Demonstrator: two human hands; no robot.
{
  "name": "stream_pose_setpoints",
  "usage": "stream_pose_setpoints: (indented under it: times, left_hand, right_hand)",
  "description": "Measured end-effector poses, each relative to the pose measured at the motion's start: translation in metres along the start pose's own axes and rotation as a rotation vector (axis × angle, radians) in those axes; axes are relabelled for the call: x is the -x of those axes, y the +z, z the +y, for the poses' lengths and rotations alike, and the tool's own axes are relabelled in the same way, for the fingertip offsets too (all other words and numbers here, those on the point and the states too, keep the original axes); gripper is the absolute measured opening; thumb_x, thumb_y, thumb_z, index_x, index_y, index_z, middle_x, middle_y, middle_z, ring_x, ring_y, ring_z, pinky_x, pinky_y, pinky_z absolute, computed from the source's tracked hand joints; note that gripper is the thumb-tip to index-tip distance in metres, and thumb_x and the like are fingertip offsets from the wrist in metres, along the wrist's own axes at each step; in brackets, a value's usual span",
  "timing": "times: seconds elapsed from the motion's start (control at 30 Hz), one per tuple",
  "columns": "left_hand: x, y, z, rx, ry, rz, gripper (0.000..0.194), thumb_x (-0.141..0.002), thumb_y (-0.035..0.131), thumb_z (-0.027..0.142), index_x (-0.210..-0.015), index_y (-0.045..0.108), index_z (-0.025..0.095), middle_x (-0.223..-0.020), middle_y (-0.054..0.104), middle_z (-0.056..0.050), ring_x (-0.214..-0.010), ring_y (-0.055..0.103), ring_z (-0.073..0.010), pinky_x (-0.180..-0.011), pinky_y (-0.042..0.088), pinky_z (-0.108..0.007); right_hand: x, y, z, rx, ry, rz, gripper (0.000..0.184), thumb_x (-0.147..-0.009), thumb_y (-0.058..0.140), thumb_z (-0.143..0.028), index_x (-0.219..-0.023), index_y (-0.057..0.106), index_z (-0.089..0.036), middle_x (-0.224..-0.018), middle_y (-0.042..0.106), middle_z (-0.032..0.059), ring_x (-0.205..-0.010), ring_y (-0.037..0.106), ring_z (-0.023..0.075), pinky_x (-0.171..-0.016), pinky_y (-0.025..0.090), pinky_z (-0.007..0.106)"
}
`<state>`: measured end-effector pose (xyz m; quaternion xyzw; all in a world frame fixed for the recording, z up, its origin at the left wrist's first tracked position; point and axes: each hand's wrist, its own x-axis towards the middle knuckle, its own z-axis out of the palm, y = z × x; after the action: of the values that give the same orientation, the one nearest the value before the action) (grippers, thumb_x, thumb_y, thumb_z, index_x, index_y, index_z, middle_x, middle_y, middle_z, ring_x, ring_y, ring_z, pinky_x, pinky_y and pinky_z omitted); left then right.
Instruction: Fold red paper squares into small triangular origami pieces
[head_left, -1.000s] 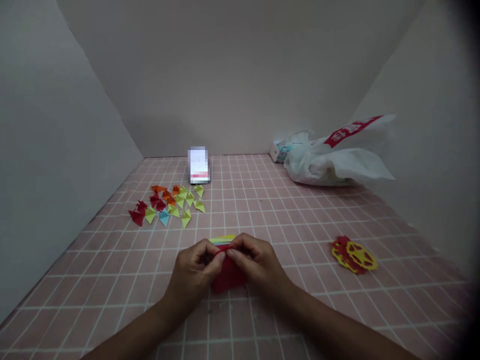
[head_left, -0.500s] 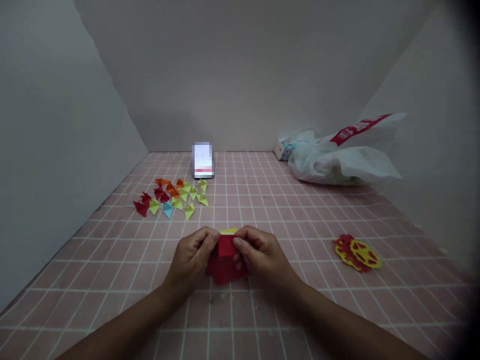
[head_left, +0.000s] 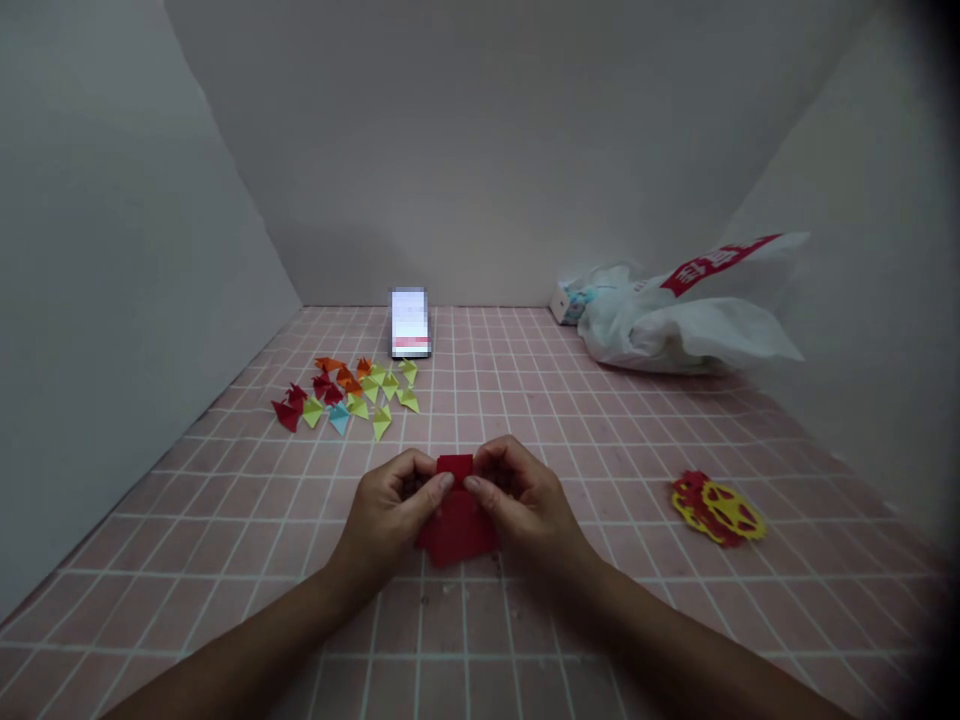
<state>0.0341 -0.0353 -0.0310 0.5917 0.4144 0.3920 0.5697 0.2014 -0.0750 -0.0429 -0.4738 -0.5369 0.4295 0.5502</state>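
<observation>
- Small red paper [head_left: 454,466] in both hands, over flat red sheets [head_left: 460,540] on a pink gridded tabletop [head_left: 225,560].
- It seems partly folded, a plain rectangle; the sheets look unfolded, while paper figures [head_left: 381,421] beyond, leftward, look finished.
- Left hand [head_left: 388,510] and right hand [head_left: 529,505] face each other, thumbs near, each grip pinched closed on the small paper.

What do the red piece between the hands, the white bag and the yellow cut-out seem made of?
Red piece: probably matte paper, from its crisp, straight edges. White bag: likely thin plastic film, given its loose crumples. Yellow cut-out: flat, no shine; felt, foam or card, can't tell.
</observation>
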Motion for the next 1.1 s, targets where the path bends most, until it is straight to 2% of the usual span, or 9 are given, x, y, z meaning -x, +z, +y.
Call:
stream_pose_setpoints:
  times: [0.23, 0.5, 0.7, 0.9, 1.0, 1.1]
  left_hand:
    - [0.0008, 0.0008, -0.0024, -0.020, 0.009, -0.003, 0.023, -0.078, 0.068, 0.036, -0.071, 0.059, 0.016, -0.061, 0.055, 0.003, -0.056, 0.048, -0.0091, -0.052, 0.040, -0.019]
    - [0.0016, 0.0013, -0.0021, -0.013, 0.022, -0.006, 0.021, -0.077, 0.069, 0.034, -0.073, 0.061, 0.015, -0.066, 0.057, 0.002, -0.059, 0.051, -0.0096, -0.053, 0.042, -0.019]
    - [0.0031, 0.0006, -0.0014, -0.013, 0.040, -0.025, 0.023, -0.085, 0.064, 0.038, -0.079, 0.065, 0.015, -0.064, 0.060, 0.001, -0.059, 0.054, -0.0105, -0.056, 0.046, -0.021]
    - [0.0020, -0.0009, -0.0030, -0.058, 0.078, 0.008, 0.021, -0.086, 0.064, 0.034, -0.076, 0.064, 0.016, -0.062, 0.061, 0.001, -0.057, 0.055, -0.0106, -0.055, 0.046, -0.021]
    - [0.0015, -0.0012, -0.0037, -0.065, 0.090, 0.002, 0.019, -0.085, 0.065, 0.033, -0.076, 0.065, 0.016, -0.063, 0.061, 0.002, -0.058, 0.055, -0.0105, -0.055, 0.047, -0.021]
    - [0.0017, -0.0006, -0.0029, -0.002, 0.065, 0.001, 0.015, -0.084, 0.066, 0.032, -0.084, 0.067, 0.016, -0.070, 0.064, 0.001, -0.060, 0.058, -0.0104, -0.057, 0.050, -0.020]
  right_hand:
    - [-0.0020, 0.0016, 0.0019, -0.098, 0.082, 0.013, 0.012, -0.081, 0.066, -0.025, -0.085, 0.056, -0.021, -0.075, 0.053, -0.0025, -0.066, 0.048, 0.0119, -0.060, 0.039, 0.026]
    - [0.0010, 0.0017, -0.0016, -0.104, 0.133, -0.010, 0.012, -0.082, 0.066, -0.029, -0.082, 0.059, -0.019, -0.075, 0.057, -0.0006, -0.065, 0.049, 0.0116, -0.059, 0.040, 0.025]
    - [0.0012, 0.0005, -0.0003, -0.145, 0.196, -0.029, 0.016, -0.084, 0.065, -0.033, -0.080, 0.059, -0.018, -0.069, 0.057, -0.0019, -0.060, 0.050, 0.0108, -0.057, 0.040, 0.024]
    - [-0.0006, -0.0007, -0.0001, -0.162, 0.187, -0.020, 0.020, -0.086, 0.063, -0.038, -0.082, 0.059, -0.019, -0.066, 0.057, -0.0023, -0.058, 0.051, 0.0114, -0.057, 0.041, 0.025]
    - [-0.0011, -0.0005, -0.0009, -0.168, 0.171, -0.014, 0.019, -0.081, 0.069, -0.036, -0.085, 0.061, -0.020, -0.068, 0.059, -0.0022, -0.060, 0.053, 0.0119, -0.058, 0.042, 0.026]
    - [-0.0021, -0.0002, -0.0002, -0.209, 0.199, -0.010, 0.019, -0.080, 0.070, -0.036, -0.080, 0.060, -0.019, -0.063, 0.060, -0.0025, -0.057, 0.053, 0.0118, -0.057, 0.043, 0.026]
